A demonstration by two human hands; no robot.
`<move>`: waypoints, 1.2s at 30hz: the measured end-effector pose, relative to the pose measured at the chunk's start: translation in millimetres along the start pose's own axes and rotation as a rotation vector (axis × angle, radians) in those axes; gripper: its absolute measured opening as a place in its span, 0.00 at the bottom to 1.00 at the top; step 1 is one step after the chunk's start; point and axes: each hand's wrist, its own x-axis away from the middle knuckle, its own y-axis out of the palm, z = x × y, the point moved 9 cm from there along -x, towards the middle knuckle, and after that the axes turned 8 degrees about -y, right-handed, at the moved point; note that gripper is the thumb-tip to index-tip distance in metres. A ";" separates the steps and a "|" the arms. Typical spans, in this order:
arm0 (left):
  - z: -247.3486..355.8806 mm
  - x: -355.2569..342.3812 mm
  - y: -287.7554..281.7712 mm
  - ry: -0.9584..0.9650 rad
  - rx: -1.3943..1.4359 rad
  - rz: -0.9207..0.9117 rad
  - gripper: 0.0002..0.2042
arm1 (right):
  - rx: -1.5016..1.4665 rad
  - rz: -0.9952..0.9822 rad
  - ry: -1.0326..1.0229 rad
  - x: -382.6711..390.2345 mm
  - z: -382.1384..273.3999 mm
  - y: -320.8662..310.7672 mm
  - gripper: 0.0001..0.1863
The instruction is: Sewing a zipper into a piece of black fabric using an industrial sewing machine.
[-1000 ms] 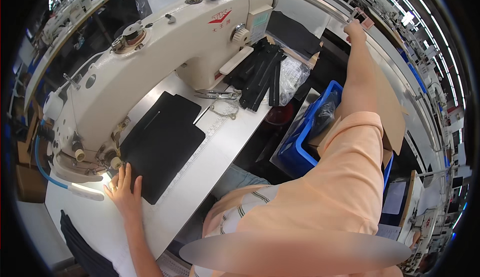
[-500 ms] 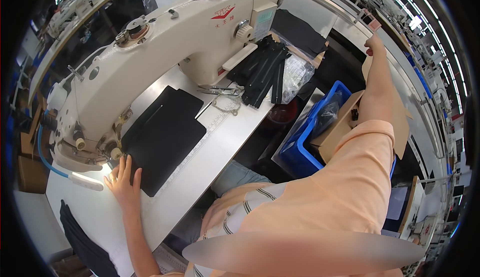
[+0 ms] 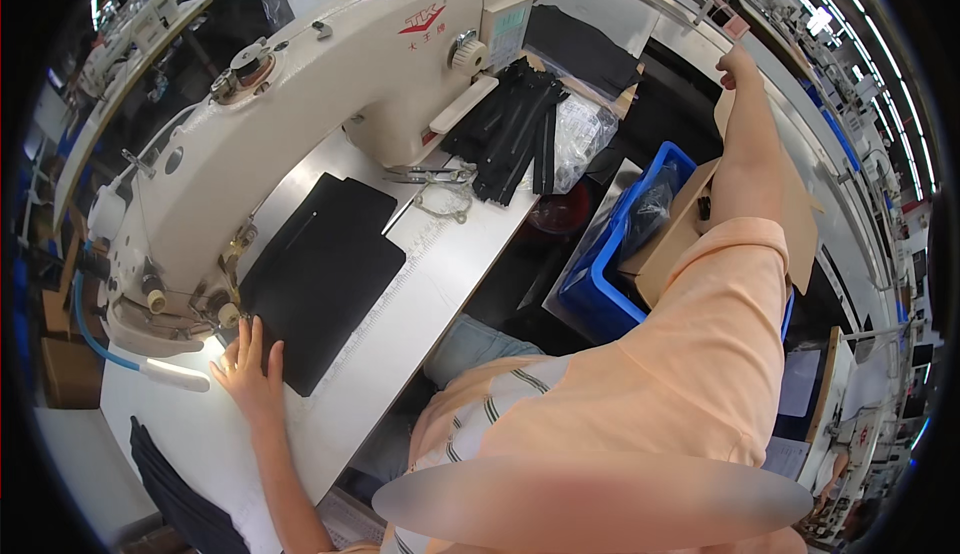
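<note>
My left hand lies on the sewing machine's white bed, fingers spread, fingertips at the lower left edge of a black fabric panel. That panel is flat, with a stepped outline and a short slit near its upper left side. Just above my fingers is the needle area of the cream sewing machine; the needle itself is too small to make out. Far to the right, my right hand is stretched out past a cardboard box, its fingers curled. Whatever it may hold cannot be made out.
Black zipper strips and metal scissors lie right of the panel, beside a clear plastic bag. A blue crate stands off the table's right edge. Dark cloth hangs at the lower left. A lit lamp sits near the needle.
The whole view has shifted slightly. My left hand keeps its place at the panel's edge, and my right arm stays stretched out to the far right.
</note>
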 end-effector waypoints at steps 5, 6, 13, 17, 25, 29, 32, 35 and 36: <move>1.6 0.1 -0.2 0.004 0.041 -0.022 0.22 | 0.256 0.196 -0.103 -29.0 -14.0 -21.3 0.43; 2.1 0.4 -0.5 0.004 0.048 -0.021 0.22 | 0.278 0.118 -0.075 -35.9 -11.5 -13.3 0.39; 7.4 0.5 -6.0 -0.002 0.070 -0.017 0.22 | 0.286 -0.001 -0.177 -42.8 -24.0 18.7 0.48; 9.4 0.6 -8.9 -0.022 0.078 -0.038 0.21 | 0.197 0.059 -0.366 -20.8 -83.7 29.1 0.45; 7.6 0.6 -7.3 -0.016 0.036 -0.008 0.21 | -0.894 0.210 -0.894 121.3 -325.2 24.9 0.22; 9.0 0.6 -10.2 -0.024 0.094 -0.013 0.21 | -0.925 0.181 -1.035 189.1 -419.0 27.8 0.19; 10.7 -1.6 -11.3 -0.040 -0.006 0.010 0.22 | -0.463 0.541 -1.240 208.7 -445.7 21.0 0.25; 12.4 -1.1 -15.8 0.002 0.132 0.098 0.23 | -0.398 0.023 -1.068 130.0 -445.9 52.1 0.25; 15.8 2.4 -20.3 0.036 0.005 0.181 0.23 | -0.341 0.166 -1.307 124.0 -462.0 44.7 0.30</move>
